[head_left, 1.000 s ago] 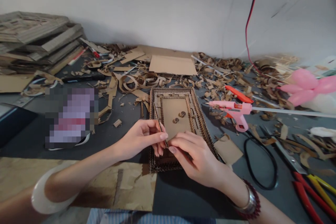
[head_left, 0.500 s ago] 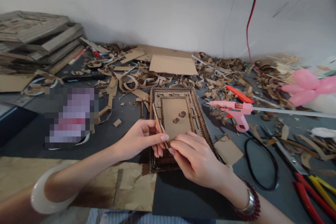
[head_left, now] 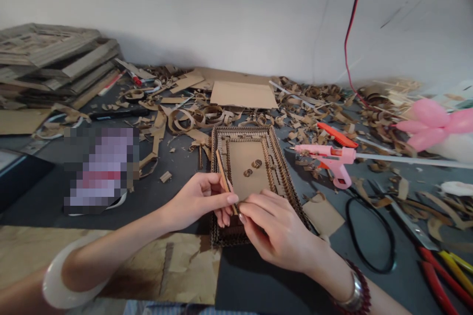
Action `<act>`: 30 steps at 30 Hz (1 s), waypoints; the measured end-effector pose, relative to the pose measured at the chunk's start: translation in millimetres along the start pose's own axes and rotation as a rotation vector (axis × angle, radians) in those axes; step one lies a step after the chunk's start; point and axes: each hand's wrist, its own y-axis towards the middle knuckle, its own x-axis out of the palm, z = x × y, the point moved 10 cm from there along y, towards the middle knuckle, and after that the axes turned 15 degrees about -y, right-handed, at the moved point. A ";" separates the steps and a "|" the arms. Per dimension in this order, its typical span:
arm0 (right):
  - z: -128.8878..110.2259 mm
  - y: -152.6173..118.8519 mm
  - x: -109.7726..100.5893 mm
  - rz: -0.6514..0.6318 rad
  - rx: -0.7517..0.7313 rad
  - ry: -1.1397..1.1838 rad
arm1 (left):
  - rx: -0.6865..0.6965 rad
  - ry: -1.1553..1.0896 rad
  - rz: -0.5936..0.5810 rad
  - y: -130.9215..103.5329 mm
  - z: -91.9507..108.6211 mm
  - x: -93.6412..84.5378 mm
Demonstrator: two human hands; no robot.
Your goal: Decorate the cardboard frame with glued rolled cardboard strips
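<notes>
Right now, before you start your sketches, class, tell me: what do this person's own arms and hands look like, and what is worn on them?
The left hand and right hand wear no gloves, and no sleeves cover the visible forearms. A wide, smooth white bangle rings the left forearm. The right wrist has a silver-coloured band beside a dark red beaded bracelet.

One head cam, worn by the person, looks fwd & down from above the near side of the worktop point(head_left: 185, 165), w/ the wall point(head_left: 221, 19) across the top of the view. It's close: L hand point(head_left: 207, 202) & R hand point(head_left: 277, 229) sit just below ctr, forearms point(head_left: 136, 229) running to btm L & R.
</notes>
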 end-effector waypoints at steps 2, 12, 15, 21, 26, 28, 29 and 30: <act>0.0 -0.2 -0.1 0.007 0.001 -0.001 | 0.000 0.007 0.005 -0.5 0.0 -0.2; 2.6 -3.4 4.1 0.012 0.059 0.021 | 0.072 0.299 0.055 -2.8 2.5 -6.1; 1.9 -3.7 3.5 0.012 0.074 0.036 | 0.367 0.708 0.072 -12.4 26.8 0.9; 13.4 -5.5 2.1 0.027 0.178 0.084 | 0.723 1.129 -0.102 -33.6 36.5 38.0; 12.7 -4.7 1.0 0.039 0.149 0.015 | 0.676 1.290 -0.208 -31.1 24.5 46.3; 9.5 -4.4 1.4 0.035 0.119 -0.051 | 0.695 1.368 -0.230 -32.0 21.8 48.5; 7.6 -4.3 1.5 0.035 0.102 -0.086 | 0.706 1.403 -0.238 -32.4 20.6 49.3; 5.7 -4.2 1.3 0.037 0.086 -0.117 | 0.715 1.436 -0.244 -32.7 19.5 49.9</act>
